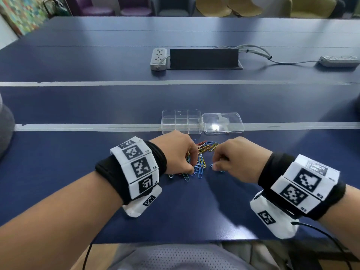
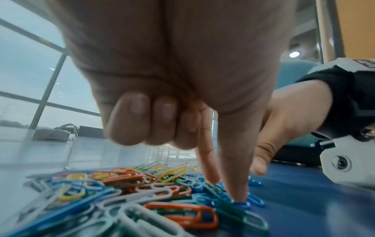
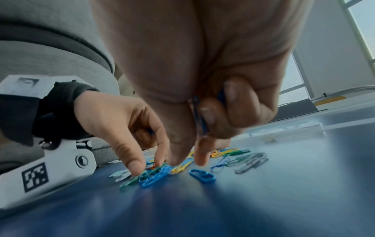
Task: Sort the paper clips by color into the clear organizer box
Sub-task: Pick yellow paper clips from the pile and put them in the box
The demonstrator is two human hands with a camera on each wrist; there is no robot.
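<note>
Clip pile [image 1: 198,158] on table [image 1: 78,106], before organizer box [image 1: 181,121]; lid [image 1: 223,122] right of box.

A dark blue table [image 1: 97,106] carries everything. Two pale tape strips [image 1: 78,127] run across it from left to right. Near the front edge lies a heap of coloured paper clips [image 1: 200,158] (blue, green, yellow, orange, white). Just behind it sits a clear organizer box [image 1: 181,121], its lid [image 1: 223,122] open flat beside it. Toward the far edge lie two power strips [image 1: 158,59] with cables [image 1: 259,53] and a black panel [image 1: 204,59].
</note>
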